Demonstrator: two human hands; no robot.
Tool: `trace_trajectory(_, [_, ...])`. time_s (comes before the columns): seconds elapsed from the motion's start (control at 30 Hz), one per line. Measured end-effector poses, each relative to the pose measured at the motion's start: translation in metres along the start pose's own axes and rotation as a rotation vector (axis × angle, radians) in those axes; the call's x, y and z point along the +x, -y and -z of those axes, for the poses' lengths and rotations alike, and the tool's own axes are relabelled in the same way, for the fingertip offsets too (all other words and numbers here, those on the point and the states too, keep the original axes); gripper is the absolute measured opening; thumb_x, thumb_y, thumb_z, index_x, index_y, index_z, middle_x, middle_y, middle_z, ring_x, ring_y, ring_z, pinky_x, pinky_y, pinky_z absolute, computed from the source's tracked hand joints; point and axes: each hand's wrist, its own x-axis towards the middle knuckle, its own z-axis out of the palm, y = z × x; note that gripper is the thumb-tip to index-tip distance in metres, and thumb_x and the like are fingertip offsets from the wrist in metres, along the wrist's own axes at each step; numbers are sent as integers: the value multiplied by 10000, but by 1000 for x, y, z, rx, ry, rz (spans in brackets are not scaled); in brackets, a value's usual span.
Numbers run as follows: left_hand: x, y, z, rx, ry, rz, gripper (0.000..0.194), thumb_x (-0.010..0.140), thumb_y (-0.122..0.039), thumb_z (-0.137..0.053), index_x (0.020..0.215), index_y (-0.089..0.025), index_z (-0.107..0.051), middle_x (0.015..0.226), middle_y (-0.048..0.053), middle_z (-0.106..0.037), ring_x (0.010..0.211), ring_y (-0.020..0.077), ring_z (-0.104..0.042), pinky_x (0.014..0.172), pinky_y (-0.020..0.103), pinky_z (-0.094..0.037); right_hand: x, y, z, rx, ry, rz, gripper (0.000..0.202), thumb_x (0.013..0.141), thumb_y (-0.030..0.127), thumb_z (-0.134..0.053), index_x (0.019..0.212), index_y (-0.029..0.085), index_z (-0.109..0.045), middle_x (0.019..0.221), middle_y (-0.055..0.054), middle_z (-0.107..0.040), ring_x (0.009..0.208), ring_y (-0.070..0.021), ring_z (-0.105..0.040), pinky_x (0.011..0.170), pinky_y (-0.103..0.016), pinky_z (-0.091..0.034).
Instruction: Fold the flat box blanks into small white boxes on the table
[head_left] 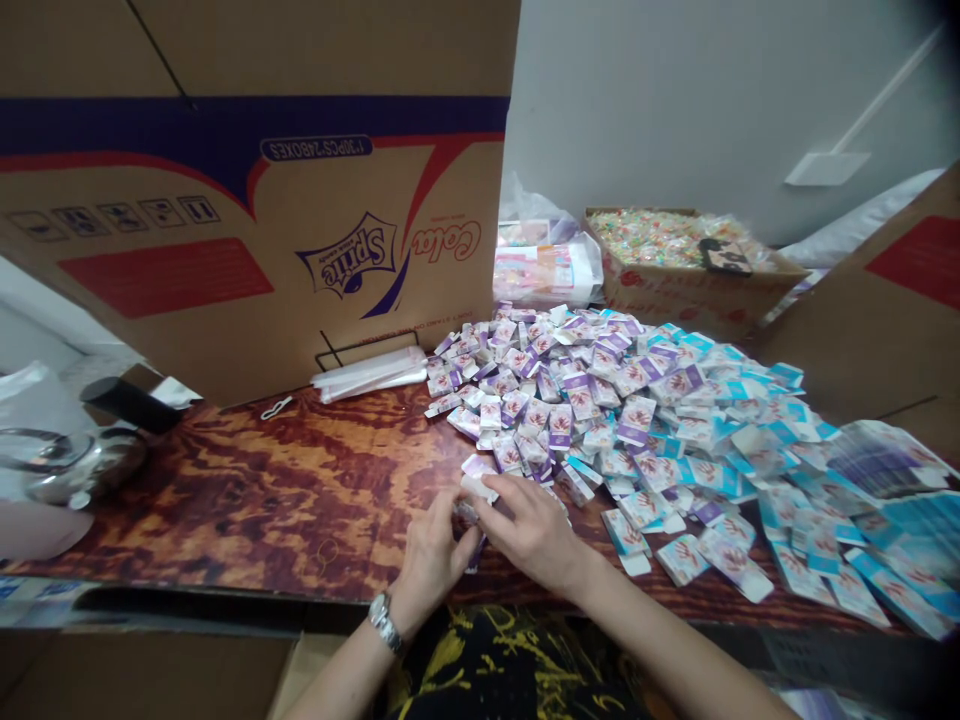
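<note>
Both hands point(433, 540) point(536, 532), half-curled, gripping small box point(478, 484)

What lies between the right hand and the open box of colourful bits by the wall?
In the head view, a heap of small cartons, some purple, some blue, lies between the right hand and the open box.

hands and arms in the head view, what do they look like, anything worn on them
The left hand and right hand are ungloved. A silver-coloured watch with a metal band circles the left wrist. No sleeves show on either forearm.
</note>
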Motion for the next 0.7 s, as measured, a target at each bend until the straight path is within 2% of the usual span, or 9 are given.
trace_trajectory(0.07, [-1, -1, 0, 29, 25, -46, 324, 841, -203, -486, 1156, -190, -410, 962, 61, -621, 795, 170, -642, 664, 265, -520, 6, 3, 2, 295, -8, -197, 244, 916, 263, -460, 1121, 231, -588, 1064, -85, -601, 983, -196, -569, 838, -326, -468])
trace_trajectory(0.17, [-2, -1, 1, 87, 49, -100, 301, 864, -218, -465, 1157, -181, -410, 968, 78, -614, 822, 184, -635, 679, 283, -521, 15, 6, 0, 718, -87, -563, 229, 931, 340, -415, 977, 201, -590, 839, -17, -599, 768, -135, -574, 688, -242, -466])
trace_trajectory(0.2, [-2, -1, 0, 101, 51, -109, 300, 867, -217, -461, 1160, -179, -409, 971, 81, -614, 823, 186, -635, 685, 286, -521, 18, 6, -1, 822, -105, -646, 233, 922, 359, -428, 925, 192, -590, 799, -5, -590, 731, -129, -564, 661, -233, -457])
trace_trajectory(0.27, [-4, 0, -2, 113, 43, -111, 339, 868, -213, -460, 1196, -167, -389, 988, 95, -618, 833, 190, -641, 702, 291, -525, 22, 6, -4, 968, -83, -717, 209, 877, 367, -505, 862, 180, -597, 793, -1, -596, 725, -129, -561, 657, -234, -451])
trace_trajectory(0.37, [-6, 0, -7, 136, 7, -64, 489, 862, -232, -474, 1303, -122, -294, 1039, 136, -625, 828, 206, -657, 699, 300, -535, 24, 6, -2, 924, -53, -714, 136, 818, 296, -583, 876, 180, -624, 800, -6, -624, 736, -140, -579, 676, -249, -454])
trace_trajectory(0.43, [-6, -1, -9, 153, 1, -21, 587, 857, -242, -479, 1361, -98, -213, 1061, 158, -630, 815, 218, -667, 685, 309, -542, 24, 8, 0, 719, -77, -649, 105, 814, 231, -573, 871, 187, -649, 815, -15, -631, 766, -150, -588, 705, -263, -450])
trace_trajectory(0.53, [-3, -1, -11, 160, 25, -10, 636, 855, -216, -461, 1402, -102, -157, 1133, 181, -608, 921, 237, -654, 741, 326, -544, 21, 14, 3, 483, -86, -491, 188, 833, 158, -511, 926, 196, -670, 903, -47, -622, 850, -163, -592, 771, -285, -452])
trace_trajectory(0.6, [-1, -1, -11, 163, 27, -16, 644, 857, -192, -439, 1418, -107, -134, 1195, 197, -574, 1001, 243, -628, 788, 337, -536, 18, 20, 1, 470, -73, -427, 245, 854, 150, -475, 1007, 200, -660, 1001, -71, -614, 950, -173, -582, 847, -304, -448])
trace_trajectory(0.7, [0, -2, -11, 173, 33, 11, 670, 859, -183, -419, 1434, -99, -84, 1206, 209, -565, 1010, 246, -623, 788, 344, -537, 12, 25, -7, 543, -72, -429, 289, 880, 182, -461, 1108, 220, -635, 1157, -82, -591, 1098, -189, -535, 954, -345, -409])
